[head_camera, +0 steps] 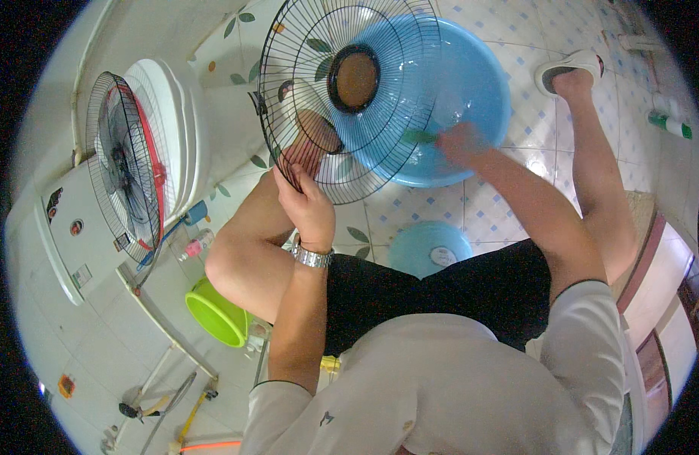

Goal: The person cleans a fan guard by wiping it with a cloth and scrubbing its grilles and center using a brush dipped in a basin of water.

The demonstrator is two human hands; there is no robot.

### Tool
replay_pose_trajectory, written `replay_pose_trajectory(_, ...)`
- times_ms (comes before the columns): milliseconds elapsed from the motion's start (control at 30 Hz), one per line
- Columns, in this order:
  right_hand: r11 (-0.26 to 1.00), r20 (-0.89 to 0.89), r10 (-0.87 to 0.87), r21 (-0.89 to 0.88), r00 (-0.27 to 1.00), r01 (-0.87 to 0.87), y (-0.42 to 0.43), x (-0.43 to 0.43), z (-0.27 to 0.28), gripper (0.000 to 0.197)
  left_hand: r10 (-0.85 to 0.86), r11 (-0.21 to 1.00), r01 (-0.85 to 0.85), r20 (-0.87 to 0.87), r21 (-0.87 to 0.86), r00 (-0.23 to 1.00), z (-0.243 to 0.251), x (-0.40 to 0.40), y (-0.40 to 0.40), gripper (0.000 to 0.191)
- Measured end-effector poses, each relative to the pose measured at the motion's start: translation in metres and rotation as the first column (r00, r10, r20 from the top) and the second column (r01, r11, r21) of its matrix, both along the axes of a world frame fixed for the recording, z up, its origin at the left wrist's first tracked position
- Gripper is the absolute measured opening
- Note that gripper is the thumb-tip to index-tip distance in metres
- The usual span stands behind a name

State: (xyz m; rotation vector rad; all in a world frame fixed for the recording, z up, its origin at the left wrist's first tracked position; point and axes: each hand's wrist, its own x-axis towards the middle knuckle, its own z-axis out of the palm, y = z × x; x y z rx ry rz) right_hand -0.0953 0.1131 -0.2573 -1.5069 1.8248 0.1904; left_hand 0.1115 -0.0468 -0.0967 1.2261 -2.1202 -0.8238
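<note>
My left hand (pixel 305 205), with a metal watch at the wrist, grips the lower left rim of a round black wire fan grille (pixel 355 142). The grille is tilted over the left part of a large blue plastic basin (pixel 480 74), which shows through its wires and holds what looks like water. My right hand (pixel 463 147), blurred, is over the basin's near right part, closed on a green object (pixel 420 136) beside the grille's right edge. That object is too blurred to name, perhaps a brush.
Another fan grille (pixel 124 170) with dark blades and a red band leans at the left by white basins (pixel 184 131). A green bucket (pixel 213 318) and a pink-labelled bottle (pixel 195 244) are near my left knee. A smaller blue round item (pixel 423 242) lies on the tiled floor between my legs.
</note>
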Motion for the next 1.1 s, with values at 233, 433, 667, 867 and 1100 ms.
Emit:
replay_pose_trajectory(233,0.984,-0.158,-0.172,-0.072,0.972,0.162,0.005,-0.043,-0.033,0.023,-0.015,1.0,0.015,-0.021,0.017,1.0,-0.011,0.0,0.0,0.023)
replay_pose_trajectory(433,0.988,0.245,-0.128,0.121,0.961,0.101,-0.014,0.041,0.025,0.025,-0.009,1.0,0.009,-0.031,0.009,0.999,-0.005,0.005,-0.004,0.026)
replay_pose_trajectory(667,0.931,-0.215,-0.278,-0.298,0.936,0.208,0.003,-0.069,-0.043,0.029,-0.026,0.983,0.029,-0.02,0.18,0.999,-0.008,0.007,0.0,0.03)
replay_pose_trajectory(867,0.919,-0.001,-0.395,0.011,0.919,0.394,0.001,-0.033,-0.037,0.031,-0.023,1.0,0.023,0.006,-0.003,1.0,-0.019,0.004,0.005,0.026)
replay_pose_trajectory(1100,0.981,0.286,-0.04,0.194,0.957,-0.017,-0.005,0.033,0.002,0.027,-0.005,0.999,0.004,-0.021,-0.042,1.0,-0.024,0.015,0.003,0.026)
